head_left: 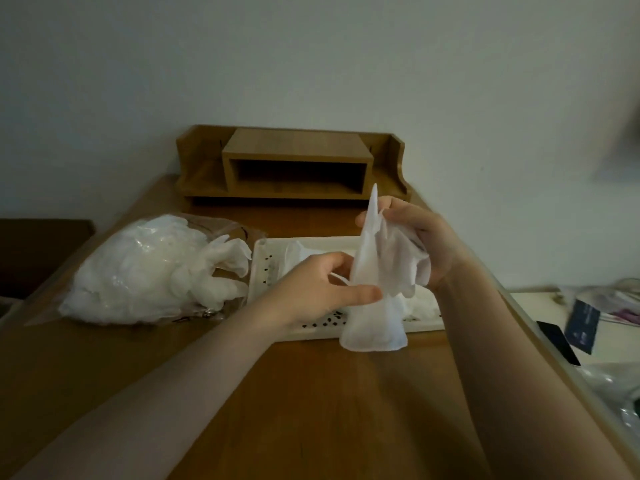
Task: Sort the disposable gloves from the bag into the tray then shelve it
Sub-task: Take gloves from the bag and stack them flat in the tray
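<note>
Tray [429, 325] interior mostly behind hands [311, 289]

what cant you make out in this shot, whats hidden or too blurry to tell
Head view only:
- Tray: its middle and right side are hidden by the left hand, the right hand and the glove they hold, so the gloves already in it cannot be counted.
- Bag: its gloves blur into one white mass.
- Items at the right edge: blurred and cut off by the frame.
- Shelf opening: too dark to see inside.

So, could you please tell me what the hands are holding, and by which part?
One glove: the left hand pinches its middle, the right hand grips its finger end.
</note>
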A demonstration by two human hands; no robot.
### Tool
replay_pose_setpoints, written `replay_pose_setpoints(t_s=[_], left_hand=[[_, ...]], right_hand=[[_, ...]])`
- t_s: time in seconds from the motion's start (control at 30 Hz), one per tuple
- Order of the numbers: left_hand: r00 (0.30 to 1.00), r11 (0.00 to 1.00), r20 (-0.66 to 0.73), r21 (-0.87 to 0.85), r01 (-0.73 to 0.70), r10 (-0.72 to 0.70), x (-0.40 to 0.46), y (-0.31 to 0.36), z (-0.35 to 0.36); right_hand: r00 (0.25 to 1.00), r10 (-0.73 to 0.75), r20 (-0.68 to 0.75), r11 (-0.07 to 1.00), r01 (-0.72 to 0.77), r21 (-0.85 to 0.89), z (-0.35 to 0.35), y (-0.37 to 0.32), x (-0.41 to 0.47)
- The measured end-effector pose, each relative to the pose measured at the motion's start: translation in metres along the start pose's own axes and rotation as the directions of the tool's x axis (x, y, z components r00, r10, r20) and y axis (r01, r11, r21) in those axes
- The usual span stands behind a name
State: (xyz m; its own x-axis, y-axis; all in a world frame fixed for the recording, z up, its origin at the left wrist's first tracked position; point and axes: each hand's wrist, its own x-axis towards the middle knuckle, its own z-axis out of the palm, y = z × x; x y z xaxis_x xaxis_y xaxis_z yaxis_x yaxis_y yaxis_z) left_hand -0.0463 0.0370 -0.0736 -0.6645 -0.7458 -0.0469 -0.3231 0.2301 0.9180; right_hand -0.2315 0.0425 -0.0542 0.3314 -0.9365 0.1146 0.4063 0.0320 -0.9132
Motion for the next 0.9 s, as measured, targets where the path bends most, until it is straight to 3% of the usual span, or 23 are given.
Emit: replay_pose_setpoints(t_s=[0.1, 0.2, 0.27, 0.4, 0.47, 0.53, 0.6, 0.7, 0.77, 0.9], left_hand=[[0.998, 1.000, -0.061, -0.008, 0.006, -0.007, 0.004, 0.002, 0.017], [0.996, 0.999, -0.091, -0.052, 0.001, -0.005, 0.005, 0.001, 0.014], [0.998, 0.998, -0.055, -0.063, -0.030, 0.026, 0.005, 0.000, 0.006], [0.986, 0.994, 0.162, -0.109, -0.027, 0.045, 0.006, 0.010, -0.010], [0.968, 0.988, 0.247, -0.157, 0.009, 0.030, 0.010, 0.015, -0.016], [0.952, 0.990, 0.305, -0.143, 0.020, 0.024, 0.013, 0.018, -0.021], [0.943, 0.996, 0.334, -0.090, 0.023, 0.008, 0.015, 0.019, -0.025], [0.934, 1.000, 0.358, 0.001, 0.022, -0.021, 0.019, 0.021, -0.032], [0.922, 0.997, 0.385, 0.077, 0.018, -0.046, 0.021, 0.021, -0.037], [0.908, 0.991, 0.410, 0.127, 0.033, -0.083, 0.021, 0.015, -0.051]], right_hand=[[0.988, -0.043, -0.151, 0.994, 0.027, -0.106, -0.003, -0.004, -0.007], [0.900, -0.109, -0.423, 0.968, 0.000, -0.250, -0.019, 0.001, -0.015], [0.864, -0.120, -0.489, 0.933, -0.071, -0.354, -0.029, 0.002, -0.023], [0.925, 0.010, -0.380, 0.875, -0.192, -0.445, -0.036, -0.005, -0.032], [0.923, -0.061, -0.379, 0.792, -0.187, -0.582, -0.036, -0.004, -0.028], [0.962, -0.091, -0.257, 0.711, -0.118, -0.693, -0.030, -0.005, -0.022], [0.993, 0.082, -0.089, 0.722, -0.121, -0.681, -0.023, -0.005, -0.017], [0.945, 0.328, -0.006, 0.693, -0.245, -0.678, -0.015, -0.004, -0.011], [0.927, 0.374, 0.002, 0.682, -0.274, -0.679, -0.016, -0.004, -0.008], [0.930, 0.362, 0.063, 0.776, -0.263, -0.573, -0.026, -0.011, -0.009]])
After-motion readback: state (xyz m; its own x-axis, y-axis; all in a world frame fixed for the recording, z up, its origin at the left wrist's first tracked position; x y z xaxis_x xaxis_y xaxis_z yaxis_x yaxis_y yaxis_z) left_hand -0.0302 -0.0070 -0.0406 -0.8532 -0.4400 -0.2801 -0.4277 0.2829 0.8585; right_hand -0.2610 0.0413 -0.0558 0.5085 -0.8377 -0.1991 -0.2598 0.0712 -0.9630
